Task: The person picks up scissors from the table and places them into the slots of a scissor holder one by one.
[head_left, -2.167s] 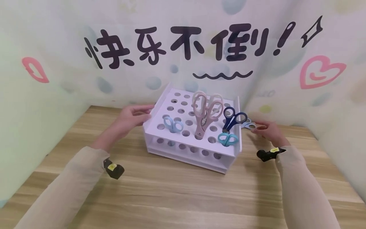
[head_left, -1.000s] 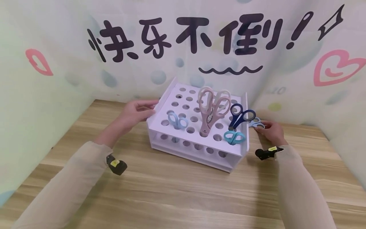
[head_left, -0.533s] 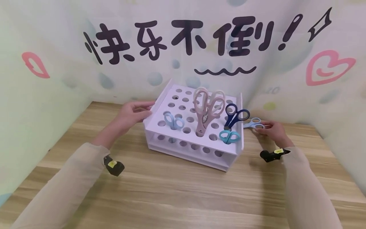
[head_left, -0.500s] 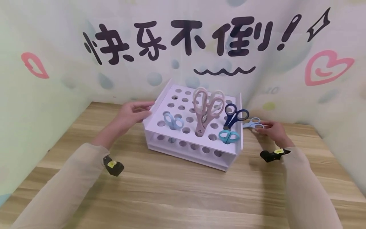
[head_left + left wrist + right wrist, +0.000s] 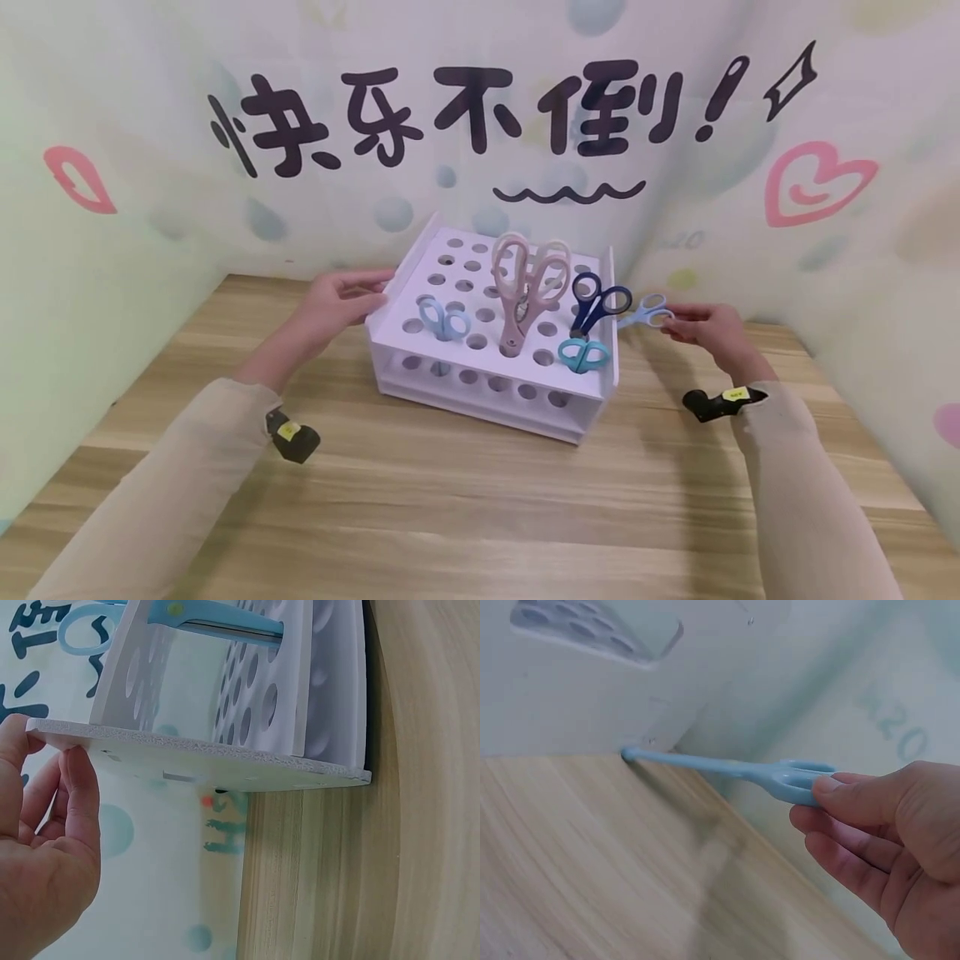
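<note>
My left hand [image 5: 322,312] pinches the left side panel of a white rack [image 5: 461,357] with rows of round holes; in the left wrist view, thumb and fingers lie on opposite faces of its edge. Beyond the rack's right side, my right hand [image 5: 708,329] pinches the handle of light blue scissors [image 5: 765,775]. Their tip end points at the panel, just above the table or touching it; I cannot tell which. Standing handles up in the rack are small light blue scissors [image 5: 442,330], large pink scissors [image 5: 516,321], navy scissors [image 5: 588,318] and teal scissors [image 5: 582,357]. White handles partly show behind the pink ones.
The rack stands on a wood-grain table [image 5: 450,508], near its back edge. Close behind hangs a printed cloth wall [image 5: 420,187] with dark lettering, and similar cloth closes off both sides. Each wrist carries a black camera mount [image 5: 294,439].
My right hand has drawn the light blue scissors out from beside the rack's right panel, then lifted the handle end. My left hand keeps its grip on the rack. The head view has shifted slightly.
</note>
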A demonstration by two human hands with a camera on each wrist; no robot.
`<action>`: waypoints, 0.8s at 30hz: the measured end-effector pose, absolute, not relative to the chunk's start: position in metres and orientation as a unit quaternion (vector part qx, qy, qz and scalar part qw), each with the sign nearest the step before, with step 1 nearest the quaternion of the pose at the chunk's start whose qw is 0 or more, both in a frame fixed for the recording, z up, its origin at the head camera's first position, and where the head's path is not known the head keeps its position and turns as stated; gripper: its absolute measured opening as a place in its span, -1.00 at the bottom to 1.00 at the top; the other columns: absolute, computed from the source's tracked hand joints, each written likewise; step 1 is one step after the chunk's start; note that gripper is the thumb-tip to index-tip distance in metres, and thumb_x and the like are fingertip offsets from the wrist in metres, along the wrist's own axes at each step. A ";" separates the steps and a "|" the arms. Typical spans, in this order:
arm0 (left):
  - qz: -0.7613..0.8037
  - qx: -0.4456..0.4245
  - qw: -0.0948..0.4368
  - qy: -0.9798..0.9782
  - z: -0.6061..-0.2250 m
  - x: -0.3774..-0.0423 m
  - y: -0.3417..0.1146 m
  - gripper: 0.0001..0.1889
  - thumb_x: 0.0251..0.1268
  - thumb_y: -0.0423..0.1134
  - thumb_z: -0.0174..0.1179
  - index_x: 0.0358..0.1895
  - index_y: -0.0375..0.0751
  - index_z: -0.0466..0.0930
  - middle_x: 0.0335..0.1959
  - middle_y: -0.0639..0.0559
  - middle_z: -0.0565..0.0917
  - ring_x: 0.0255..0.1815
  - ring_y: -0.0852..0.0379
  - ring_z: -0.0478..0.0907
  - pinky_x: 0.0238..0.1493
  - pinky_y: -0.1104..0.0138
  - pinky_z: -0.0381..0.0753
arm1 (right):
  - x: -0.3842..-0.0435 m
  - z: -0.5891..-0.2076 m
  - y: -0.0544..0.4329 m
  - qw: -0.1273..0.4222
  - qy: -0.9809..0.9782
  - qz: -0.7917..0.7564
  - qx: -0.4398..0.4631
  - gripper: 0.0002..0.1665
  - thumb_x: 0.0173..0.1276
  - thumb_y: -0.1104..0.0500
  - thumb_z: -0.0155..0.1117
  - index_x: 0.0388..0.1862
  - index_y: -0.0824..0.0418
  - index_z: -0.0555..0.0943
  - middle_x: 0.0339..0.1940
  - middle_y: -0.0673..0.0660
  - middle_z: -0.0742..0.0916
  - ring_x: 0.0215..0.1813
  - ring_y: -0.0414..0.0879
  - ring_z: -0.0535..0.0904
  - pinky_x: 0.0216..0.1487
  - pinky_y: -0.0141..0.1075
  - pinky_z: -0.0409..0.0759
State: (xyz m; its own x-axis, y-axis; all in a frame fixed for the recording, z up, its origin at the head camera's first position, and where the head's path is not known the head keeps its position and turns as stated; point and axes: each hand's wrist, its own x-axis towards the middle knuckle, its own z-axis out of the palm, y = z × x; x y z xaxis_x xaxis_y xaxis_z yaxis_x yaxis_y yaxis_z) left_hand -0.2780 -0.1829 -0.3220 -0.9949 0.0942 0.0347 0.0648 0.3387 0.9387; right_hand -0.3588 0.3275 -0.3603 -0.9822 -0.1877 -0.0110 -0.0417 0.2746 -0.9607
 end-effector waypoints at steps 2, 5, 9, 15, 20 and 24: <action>0.572 0.045 0.013 0.819 -0.322 -0.277 -0.184 -0.54 0.25 -0.25 0.16 0.23 -0.18 0.41 0.07 -0.16 0.49 0.01 0.00 0.47 -0.10 0.32 0.60 | -0.360 -0.354 0.320 0.051 0.810 -0.580 -0.070 -0.42 0.27 0.35 0.18 0.18 0.65 0.27 -0.38 -0.05 0.72 -0.32 -0.24 0.65 -0.20 -0.42 0.62; 0.570 0.042 0.012 0.820 -0.322 -0.277 -0.185 -0.54 0.24 -0.23 0.17 0.23 -0.15 0.42 0.12 -0.14 0.49 0.05 -0.02 0.46 -0.06 0.28 0.58 | -0.361 -0.346 0.309 0.027 0.831 -0.552 -0.067 -0.46 0.27 0.31 0.19 0.17 0.58 0.34 -0.38 -0.08 0.70 -0.33 -0.26 0.64 -0.21 -0.43 0.62; 0.575 0.047 0.014 0.817 -0.323 -0.276 -0.186 -0.54 0.24 -0.21 0.17 0.23 -0.14 0.42 0.16 -0.12 0.48 0.08 -0.03 0.45 -0.02 0.24 0.57 | -0.361 -0.334 0.294 0.002 0.859 -0.506 -0.081 -0.52 0.27 0.29 0.21 0.12 0.52 0.43 -0.39 -0.09 0.68 -0.35 -0.29 0.62 -0.23 -0.48 0.61; 0.583 0.057 0.016 0.810 -0.323 -0.278 -0.184 -0.54 0.25 -0.27 0.15 0.24 -0.20 0.40 0.16 -0.15 0.47 0.07 -0.04 0.45 -0.05 0.28 0.58 | -0.355 -0.309 0.277 -0.017 0.906 -0.408 -0.108 -0.57 0.25 0.26 0.23 0.08 0.42 0.51 -0.20 0.20 0.70 -0.34 -0.25 0.62 -0.20 -0.46 0.58; 0.585 0.060 0.015 0.809 -0.323 -0.278 -0.184 -0.54 0.26 -0.29 0.14 0.24 -0.23 0.38 0.17 -0.17 0.46 0.07 -0.05 0.45 -0.05 0.28 0.58 | -0.346 -0.283 0.267 -0.041 0.926 -0.354 -0.126 -0.62 0.27 0.27 0.20 0.06 0.38 0.54 -0.10 0.32 0.65 -0.29 -0.12 0.60 -0.20 -0.41 0.53; 0.586 0.058 0.016 0.808 -0.323 -0.278 -0.184 -0.54 0.26 -0.30 0.13 0.24 -0.24 0.38 0.15 -0.18 0.46 0.08 -0.05 0.44 -0.04 0.27 0.58 | -0.339 -0.261 0.262 -0.055 0.932 -0.329 -0.142 -0.64 0.27 0.26 0.20 0.04 0.36 0.56 -0.11 0.31 0.63 -0.23 -0.02 0.60 -0.18 -0.38 0.52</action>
